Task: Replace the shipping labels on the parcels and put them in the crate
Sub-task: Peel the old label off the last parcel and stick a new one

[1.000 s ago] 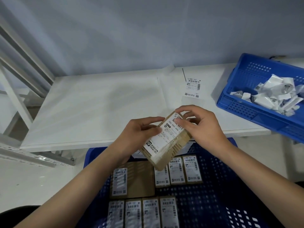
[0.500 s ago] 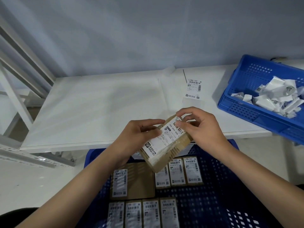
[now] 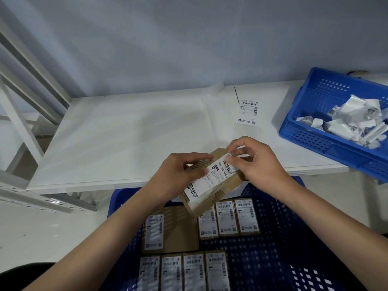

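**Peeling the old label from the held parcel**

Lifting is best begun at the far corner of the label point(image 3: 212, 177), where a nail can be worked under the edge; the peel should then be drawn back low and slowly along the label's length, so that the paper comes away whole and the cardboard face is not torn (a steep, quick pull is judged likelier to shred it).

The parcel point(image 3: 212, 185) is held tilted in the air, just above the near edge of the table point(image 3: 126, 133) and over the crate point(image 3: 279, 238) of labelled parcels below. It is gripped at its left side by the left hand point(image 3: 180, 173), fingers curled over the top edge and the thumb pressed onto the label. The label's far end is pinched by the right hand point(image 3: 254, 162) between thumb and forefinger; whether the corner is already lifted cannot be told with certainty.

A fresh label point(image 3: 248, 112) lies on the table beyond, and crumpled paper is heaped in the bin point(image 3: 310, 135) to the right.
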